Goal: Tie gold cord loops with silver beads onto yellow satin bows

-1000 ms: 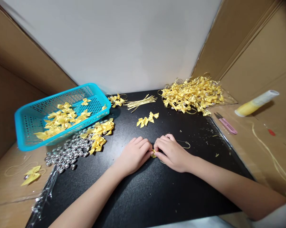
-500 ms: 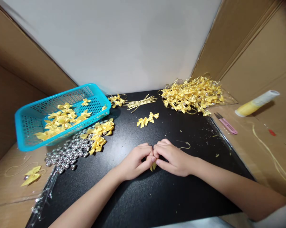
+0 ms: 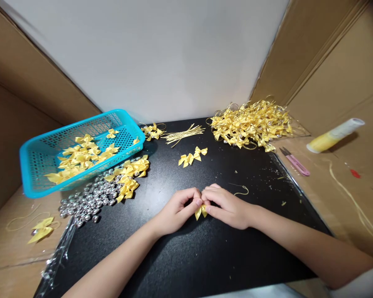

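Observation:
My left hand [image 3: 182, 209] and my right hand [image 3: 225, 207] meet over the black tabletop [image 3: 180, 256]. Both are closed, fingers pinching a yellow ribbon bow [image 3: 201, 212] between them. Its two pointed tails show below the fingertips, while its upper part is hidden. Just beyond my right hand lies a thin needle-like line with a curl of yellow thread [image 3: 242, 191]. Two or so loose bows [image 3: 191, 157] rest on the table farther ahead.
At left, a blue basket [image 3: 81, 124] holds yellow bows; silver bells or beads [image 3: 92, 196] and more bows lie beside it. Cut cords [image 3: 185, 134] are at the back, a pile of finished-looking bows [image 3: 251, 124] back right. Pink-handled snips [image 3: 295, 161] and a thread cone [image 3: 335, 134] lie right.
My fingers have shifted slightly, and more of the bow's yellow tails now shows below them. The other things have stayed in place.

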A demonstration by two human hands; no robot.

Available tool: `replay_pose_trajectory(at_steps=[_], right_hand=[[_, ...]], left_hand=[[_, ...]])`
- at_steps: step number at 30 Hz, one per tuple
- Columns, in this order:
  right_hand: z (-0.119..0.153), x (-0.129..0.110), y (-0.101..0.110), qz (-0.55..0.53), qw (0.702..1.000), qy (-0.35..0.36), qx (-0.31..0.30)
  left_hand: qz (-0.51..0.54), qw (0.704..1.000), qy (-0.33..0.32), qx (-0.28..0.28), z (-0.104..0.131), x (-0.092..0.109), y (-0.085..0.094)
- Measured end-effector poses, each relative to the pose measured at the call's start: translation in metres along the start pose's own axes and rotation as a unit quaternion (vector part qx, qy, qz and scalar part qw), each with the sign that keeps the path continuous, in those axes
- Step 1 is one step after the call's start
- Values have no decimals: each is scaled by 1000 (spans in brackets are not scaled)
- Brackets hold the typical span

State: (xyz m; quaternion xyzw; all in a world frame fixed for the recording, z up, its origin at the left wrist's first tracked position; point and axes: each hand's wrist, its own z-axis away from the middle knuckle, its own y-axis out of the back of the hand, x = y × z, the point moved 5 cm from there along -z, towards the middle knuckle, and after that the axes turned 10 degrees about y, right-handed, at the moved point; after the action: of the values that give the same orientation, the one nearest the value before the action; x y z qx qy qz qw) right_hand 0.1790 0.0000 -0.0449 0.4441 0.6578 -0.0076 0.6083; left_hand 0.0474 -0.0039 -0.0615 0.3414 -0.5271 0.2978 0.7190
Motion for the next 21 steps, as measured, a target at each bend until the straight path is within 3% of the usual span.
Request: replay_pose_trajectory(at_steps=[21], right_hand=[[0, 5, -3, -24, 1000, -1, 13]], left_hand=[[-44, 999, -3, -7, 1, -1, 0]])
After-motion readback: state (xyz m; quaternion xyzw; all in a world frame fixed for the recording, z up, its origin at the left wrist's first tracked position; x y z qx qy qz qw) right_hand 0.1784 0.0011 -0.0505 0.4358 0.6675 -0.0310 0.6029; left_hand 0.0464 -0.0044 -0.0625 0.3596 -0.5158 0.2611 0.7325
